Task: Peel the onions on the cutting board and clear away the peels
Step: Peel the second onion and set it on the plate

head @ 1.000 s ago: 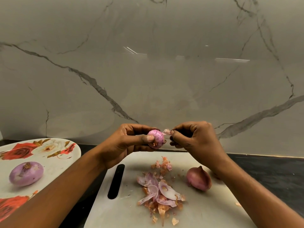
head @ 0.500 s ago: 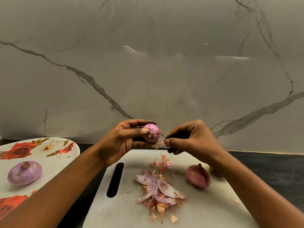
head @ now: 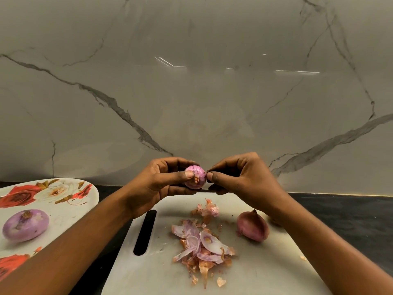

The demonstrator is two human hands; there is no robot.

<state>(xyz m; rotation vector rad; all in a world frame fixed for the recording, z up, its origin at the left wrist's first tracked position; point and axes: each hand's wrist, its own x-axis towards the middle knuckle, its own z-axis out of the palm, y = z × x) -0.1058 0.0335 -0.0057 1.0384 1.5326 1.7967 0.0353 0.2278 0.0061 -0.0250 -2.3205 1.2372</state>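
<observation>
Left hand (head: 161,179): raised above the far edge of the cutting board (head: 265,273), fingers curled round a partly peeled onion (head: 196,177), thumb laid across its near face. The onion is pink-purple and glossy, with an orange-brown remnant at the end facing the camera.

Right hand (head: 244,179): thumb and forefinger tips closed in a narrow pinch at the right side of the same onion, touching it; the other fingers are curled beneath. Whether a strip of skin lies between the fingertips cannot be told.

Cutting board: pale, lying on a dark tabletop (head: 350,220), with a long black slot (head: 145,232) near its left edge. A heap of peels (head: 202,245), purple-white layers mixed with dry orange flakes, sits at mid-board, directly below the hands, with a smaller clump just beyond it. An unpeeled onion (head: 253,227), red-brown with its tip up, rests on the board right of the heap, partly under the right wrist. One loose scrap (head: 303,257) lies near the board's right edge.

Container: an oval tray (head: 63,209) printed with red and white roses stands left of the board, apart from it. It holds one peeled onion (head: 25,225), pale purple, lying on its side.

Behind everything rises a grey veined marble wall (head: 191,92) carrying streaks of reflected light.
</observation>
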